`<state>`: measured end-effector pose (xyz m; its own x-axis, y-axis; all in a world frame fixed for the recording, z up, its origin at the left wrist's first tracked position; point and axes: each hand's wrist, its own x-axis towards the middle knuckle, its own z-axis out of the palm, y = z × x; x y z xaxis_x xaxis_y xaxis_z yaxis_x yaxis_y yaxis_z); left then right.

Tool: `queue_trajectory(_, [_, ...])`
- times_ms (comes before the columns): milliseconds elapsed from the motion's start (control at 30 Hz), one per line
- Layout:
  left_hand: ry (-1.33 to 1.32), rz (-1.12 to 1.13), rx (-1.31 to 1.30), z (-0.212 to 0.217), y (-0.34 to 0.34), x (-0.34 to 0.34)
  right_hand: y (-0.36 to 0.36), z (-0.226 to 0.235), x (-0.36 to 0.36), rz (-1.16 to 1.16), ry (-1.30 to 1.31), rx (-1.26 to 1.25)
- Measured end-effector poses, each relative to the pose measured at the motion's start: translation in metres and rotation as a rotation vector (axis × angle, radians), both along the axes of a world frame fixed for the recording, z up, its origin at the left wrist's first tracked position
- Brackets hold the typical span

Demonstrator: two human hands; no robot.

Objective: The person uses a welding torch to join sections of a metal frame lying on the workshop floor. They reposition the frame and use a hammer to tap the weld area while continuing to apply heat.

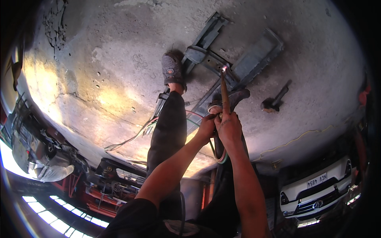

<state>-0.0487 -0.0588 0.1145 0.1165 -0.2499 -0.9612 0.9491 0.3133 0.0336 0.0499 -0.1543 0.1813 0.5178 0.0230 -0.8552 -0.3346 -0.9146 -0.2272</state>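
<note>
A long brass-coloured gas torch [224, 92] points away from me, its tip bright and glowing against a dark steel frame [210, 60] on the concrete floor. My right hand [229, 126] is wrapped round the torch's handle, with the index finger stretched along it. Close beside it, my left hand [207, 127] is closed at the handle's near end; what lies under its fingers is partly hidden. Red and green hoses [220, 159] loop below my hands. To the right of the glowing spot, a wide flat steel plate [258, 57] joins the frame.
My left shoe [173, 69] stands beside the frame, my right shoe [238, 97] against its near side. A hammer [276, 99] lies to the right. A yellow cord [293, 143] crosses the floor. A white car [317, 190] and shop equipment [115, 186] stand around.
</note>
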Motion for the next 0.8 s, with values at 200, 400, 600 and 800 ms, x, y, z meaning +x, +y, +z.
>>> queue_trajectory(200, [0.191,0.133,0.014,0.008,-0.001,0.011,-0.007,-0.007,-0.012,0.016,0.012,0.025])
queue_trajectory(400, [0.166,0.13,0.05,-0.001,-0.002,-0.005,-0.006,-0.008,-0.018,0.053,-0.008,0.014])
queue_trajectory(600, [-0.023,0.032,0.119,-0.007,-0.007,-0.016,-0.005,-0.006,-0.017,0.037,-0.01,0.014])
queue_trajectory(800, [0.136,0.141,0.099,0.001,-0.007,-0.004,-0.005,-0.009,-0.018,0.045,0.004,-0.002])
